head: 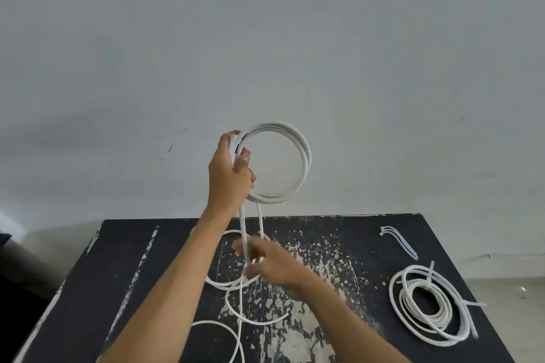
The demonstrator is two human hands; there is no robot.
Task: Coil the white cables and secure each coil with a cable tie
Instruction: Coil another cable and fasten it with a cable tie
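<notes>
Several loops gripped high above table in left hand, keeping coil round, while blurred right hand pinches trailing cable to feed slack.

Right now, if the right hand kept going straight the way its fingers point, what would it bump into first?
The right hand points left, and its blurred fingers already seem to be at the hanging white cable. Past that, probably the left forearm, though depth is unclear.
</notes>
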